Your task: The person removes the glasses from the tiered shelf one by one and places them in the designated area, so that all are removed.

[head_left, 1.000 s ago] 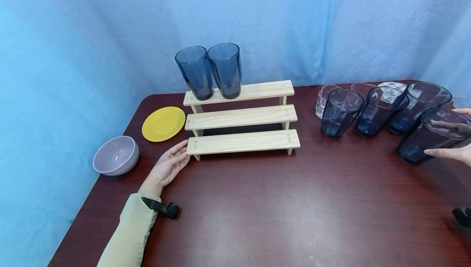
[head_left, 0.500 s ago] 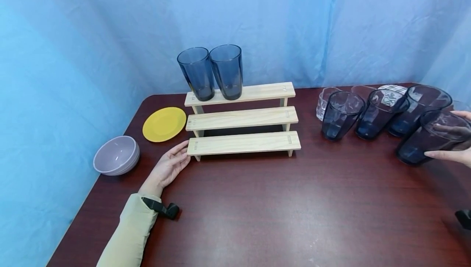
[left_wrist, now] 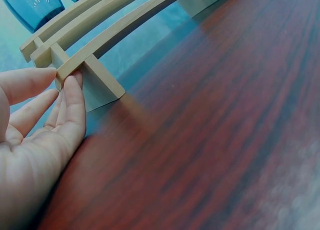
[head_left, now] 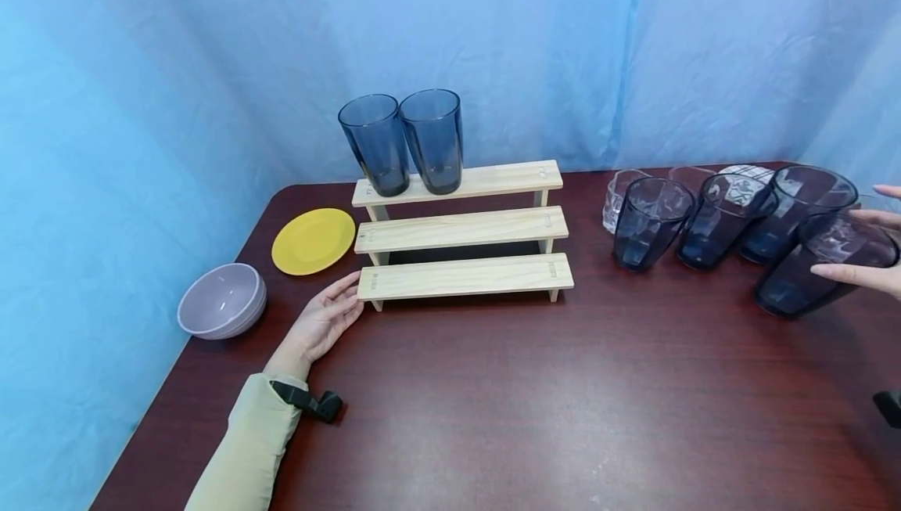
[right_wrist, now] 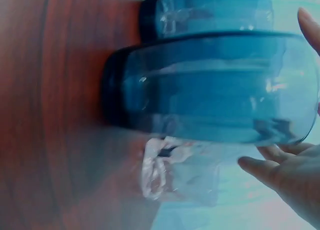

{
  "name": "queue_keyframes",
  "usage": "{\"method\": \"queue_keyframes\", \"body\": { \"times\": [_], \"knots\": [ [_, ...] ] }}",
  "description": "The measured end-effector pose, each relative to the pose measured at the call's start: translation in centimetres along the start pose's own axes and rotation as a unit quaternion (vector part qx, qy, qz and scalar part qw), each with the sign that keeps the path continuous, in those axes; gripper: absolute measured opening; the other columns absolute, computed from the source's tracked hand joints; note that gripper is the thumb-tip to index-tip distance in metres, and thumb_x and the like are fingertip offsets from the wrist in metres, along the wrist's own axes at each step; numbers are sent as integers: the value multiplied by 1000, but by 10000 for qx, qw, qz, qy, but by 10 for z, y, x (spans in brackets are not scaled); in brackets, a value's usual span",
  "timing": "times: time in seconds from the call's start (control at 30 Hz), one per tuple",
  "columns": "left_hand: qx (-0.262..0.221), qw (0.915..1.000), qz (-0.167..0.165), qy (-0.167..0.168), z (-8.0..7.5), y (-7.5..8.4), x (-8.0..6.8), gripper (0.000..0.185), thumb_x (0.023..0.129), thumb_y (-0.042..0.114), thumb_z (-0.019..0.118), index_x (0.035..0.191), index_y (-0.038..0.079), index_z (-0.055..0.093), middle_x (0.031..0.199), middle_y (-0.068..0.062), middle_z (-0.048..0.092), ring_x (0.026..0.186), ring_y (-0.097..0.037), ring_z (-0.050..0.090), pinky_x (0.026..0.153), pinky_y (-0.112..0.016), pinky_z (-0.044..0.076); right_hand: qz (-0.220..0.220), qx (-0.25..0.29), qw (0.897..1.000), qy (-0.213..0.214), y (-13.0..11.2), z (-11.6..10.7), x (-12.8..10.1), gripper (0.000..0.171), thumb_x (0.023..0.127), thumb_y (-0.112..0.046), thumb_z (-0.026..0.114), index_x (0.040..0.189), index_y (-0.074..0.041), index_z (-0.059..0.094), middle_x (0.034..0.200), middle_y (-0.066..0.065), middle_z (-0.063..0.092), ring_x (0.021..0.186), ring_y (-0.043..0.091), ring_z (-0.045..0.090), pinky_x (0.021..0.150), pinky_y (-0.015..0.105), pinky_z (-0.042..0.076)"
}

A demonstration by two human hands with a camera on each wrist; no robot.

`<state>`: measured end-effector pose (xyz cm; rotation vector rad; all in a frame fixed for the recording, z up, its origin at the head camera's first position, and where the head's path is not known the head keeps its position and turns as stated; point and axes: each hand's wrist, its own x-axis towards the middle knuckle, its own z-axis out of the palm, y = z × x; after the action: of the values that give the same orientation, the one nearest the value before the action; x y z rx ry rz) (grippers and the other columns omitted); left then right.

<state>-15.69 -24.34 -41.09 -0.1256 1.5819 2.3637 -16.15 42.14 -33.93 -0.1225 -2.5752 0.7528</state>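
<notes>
In the head view my left hand (head_left: 325,322) pinches the left end of the lowest step of a three-tier wooden rack (head_left: 464,278). The left wrist view shows thumb and fingertips on that end of the rack (left_wrist: 92,65). Two blue drinking glasses (head_left: 431,143) stand upright on its top step, at the left. At the far right, my right hand (head_left: 876,260), partly out of frame, is spread around the nearest dark blue glass (head_left: 788,284). In the right wrist view the fingers stand apart around the upper part of this glass (right_wrist: 200,90); whether any touches it is unclear.
Several more dark blue glasses (head_left: 651,221) stand in a cluster at the right, with a clear glass (head_left: 614,202) behind them. A yellow plate (head_left: 313,241) and a pale purple bowl (head_left: 221,300) lie left of the rack. Blue curtains hang behind the table (head_left: 493,401).
My right hand's fingers have spread and drawn slightly back from the nearest glass, which stays in place. The left hand keeps its hold on the rack.
</notes>
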Motion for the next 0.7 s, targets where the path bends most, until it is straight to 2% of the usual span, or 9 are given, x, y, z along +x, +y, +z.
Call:
{"method": "queue_keyframes", "body": {
  "times": [0.07,0.1,0.17,0.23,0.37,0.53,0.6,0.7],
  "knots": [
    [-4,10000,9,-12,0,0,0,61,97,-7,41,151,2,13,111,3,58,97,-5,60,83,-17,49,110,441,9990,44,-10,-2,0,87,85,-19,69,149,-35,13,145,-8,42,135,-9,24,118,32,13],
    [-3,10000,12,-16,0,0,0,61,97,-7,41,151,1,13,111,3,58,97,-5,60,83,-17,49,172,618,9979,33,-16,-4,1,84,86,-16,67,149,-35,14,143,-8,45,137,-6,25,118,31,13],
    [18,10000,27,-37,-1,0,0,61,97,-7,41,151,1,13,111,3,58,98,-5,60,84,-17,49,268,1128,9932,141,-27,-6,2,78,88,-12,64,148,-35,20,131,-28,41,130,-14,27,117,25,12],
    [36,10000,35,-40,-1,0,-1,61,97,-7,41,150,1,13,111,4,59,98,-5,60,84,-17,49,278,1597,9863,309,-44,-7,4,72,88,-7,62,146,-31,26,118,-36,38,128,-12,32,116,23,13],
    [51,9999,107,-77,-1,0,-2,61,97,-7,40,150,-1,11,110,4,60,98,-5,60,84,-17,49,-133,2236,9736,439,-79,-5,9,71,83,4,65,142,-23,36,115,-30,46,120,-9,42,110,13,23],
    [49,9995,237,-199,-1,-1,-1,62,96,-9,40,150,-3,8,109,4,59,98,-5,59,84,-16,48,-619,2947,9535,-64,-122,5,13,72,78,13,67,137,-18,41,116,-20,54,113,-5,49,100,7,33],
    [40,9995,243,-216,-1,-1,-1,62,96,-9,40,150,-4,8,109,4,59,98,-5,59,84,-16,48,-727,3658,9272,-343,-138,13,14,72,75,17,67,135,-15,43,117,-13,58,113,0,52,100,9,35],
    [26,9995,221,-203,0,-1,-2,63,96,-9,40,150,-3,8,109,3,58,97,-4,59,84,-16,48,-884,4402,8909,-688,-163,29,16,69,74,18,68,133,-12,46,118,-7,59,114,4,53,100,11,36]
  ]
}}
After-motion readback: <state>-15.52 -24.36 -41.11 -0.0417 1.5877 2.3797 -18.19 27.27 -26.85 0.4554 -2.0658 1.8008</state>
